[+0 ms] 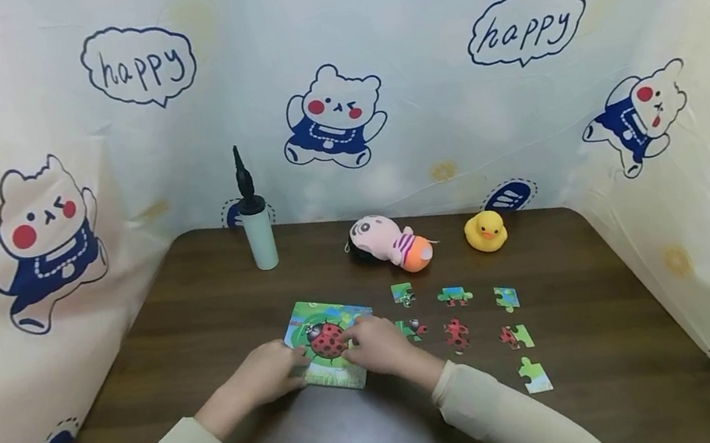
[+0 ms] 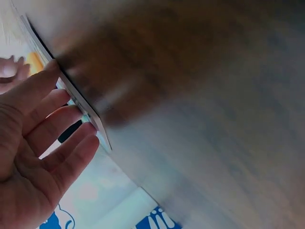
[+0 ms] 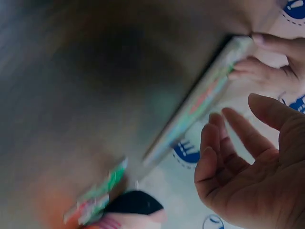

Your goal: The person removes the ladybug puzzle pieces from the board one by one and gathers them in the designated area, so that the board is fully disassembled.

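A flat, square ladybird picture board (image 1: 334,376) lies at the middle of the table, its thin edge showing in the left wrist view. My left hand (image 1: 269,371) rests at its left side. The thumb touches the near edge and the fairly straight fingers (image 2: 62,125) lie against the board. Over the right part of the picture is my right hand (image 1: 380,344). In the right wrist view its fingers (image 3: 207,164) are loosely bent, hold nothing and stand apart from the board. Loose jigsaw pieces, such as a red spotted piece (image 1: 456,334), lie right of the board.
Behind the pieces lies a plush doll (image 1: 394,242), with a yellow rubber duck (image 1: 486,232) to its right. A pale hand pump (image 1: 260,238) with a black top stands at the back left. A green-and-white jigsaw piece (image 1: 534,375) is nearest the front. Printed cloth (image 1: 423,122) surrounds the table.
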### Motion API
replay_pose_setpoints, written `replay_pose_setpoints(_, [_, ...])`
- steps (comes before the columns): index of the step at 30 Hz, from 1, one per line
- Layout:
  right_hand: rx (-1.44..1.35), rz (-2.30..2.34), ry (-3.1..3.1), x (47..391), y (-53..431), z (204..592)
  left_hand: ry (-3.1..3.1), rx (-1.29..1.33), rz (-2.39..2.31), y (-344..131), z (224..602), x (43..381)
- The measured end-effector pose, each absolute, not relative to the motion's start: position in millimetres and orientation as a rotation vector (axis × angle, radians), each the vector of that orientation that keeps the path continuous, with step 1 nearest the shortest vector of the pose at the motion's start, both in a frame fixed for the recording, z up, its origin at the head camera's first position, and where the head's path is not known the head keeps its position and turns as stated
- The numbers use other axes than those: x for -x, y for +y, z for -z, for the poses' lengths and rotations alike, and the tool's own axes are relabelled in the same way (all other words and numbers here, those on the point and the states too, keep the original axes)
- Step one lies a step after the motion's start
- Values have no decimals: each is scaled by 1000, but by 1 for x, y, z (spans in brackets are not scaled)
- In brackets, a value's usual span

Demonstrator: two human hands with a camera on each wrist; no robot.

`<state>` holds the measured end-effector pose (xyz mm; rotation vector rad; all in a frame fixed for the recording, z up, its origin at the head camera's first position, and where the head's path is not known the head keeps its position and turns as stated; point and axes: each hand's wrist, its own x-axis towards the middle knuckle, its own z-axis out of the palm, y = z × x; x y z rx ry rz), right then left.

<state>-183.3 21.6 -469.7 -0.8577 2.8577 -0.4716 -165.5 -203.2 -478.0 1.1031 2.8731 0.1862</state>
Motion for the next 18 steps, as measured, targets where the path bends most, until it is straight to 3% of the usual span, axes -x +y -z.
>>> replay_pose_setpoints(13, [807,17,2885,165,-6,483,2897,-1163,-223,-207,484,166])
replay_pose_setpoints(18, [820,-28,2909,162,-11,481,2880,-1071,-257,-207,479,167])
